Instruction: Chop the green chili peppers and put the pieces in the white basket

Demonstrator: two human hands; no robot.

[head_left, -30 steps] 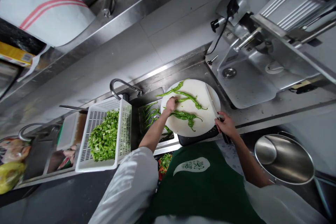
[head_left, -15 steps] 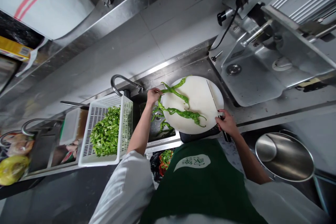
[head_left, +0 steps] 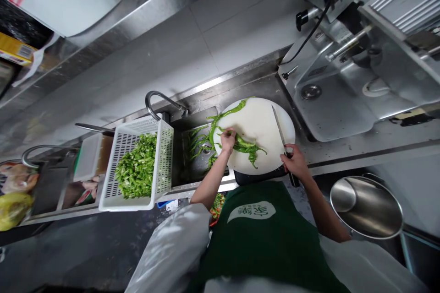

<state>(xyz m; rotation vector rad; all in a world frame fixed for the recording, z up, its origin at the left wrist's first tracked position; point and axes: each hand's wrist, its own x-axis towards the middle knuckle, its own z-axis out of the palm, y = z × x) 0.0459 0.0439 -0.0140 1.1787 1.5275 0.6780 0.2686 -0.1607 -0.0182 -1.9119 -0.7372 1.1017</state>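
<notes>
On the round white cutting board (head_left: 254, 114) my left hand (head_left: 228, 139) has its fingers closed around long green chili peppers (head_left: 244, 145), whose ends stick out to the right. Another green pepper (head_left: 233, 109) lies across the board's upper left edge. My right hand (head_left: 293, 162) grips the black handle of a kitchen knife (head_left: 280, 128) at the right side of the board, its blade pointing away from me. Left of the board, more whole peppers (head_left: 196, 141) lie in the metal sink (head_left: 178, 165).
A white slotted basket (head_left: 163, 160) with cut green peppers (head_left: 137, 169) stands left of the sink under a curved faucet (head_left: 161, 94). At the right are a metal slicing machine (head_left: 340, 87) and a steel pot (head_left: 374, 206). Below the counter's edge sit red and green scraps (head_left: 217, 206).
My left hand has moved right, from the board's left edge onto the peppers on the board, which are now bunched together. My right hand keeps its hold on the knife.
</notes>
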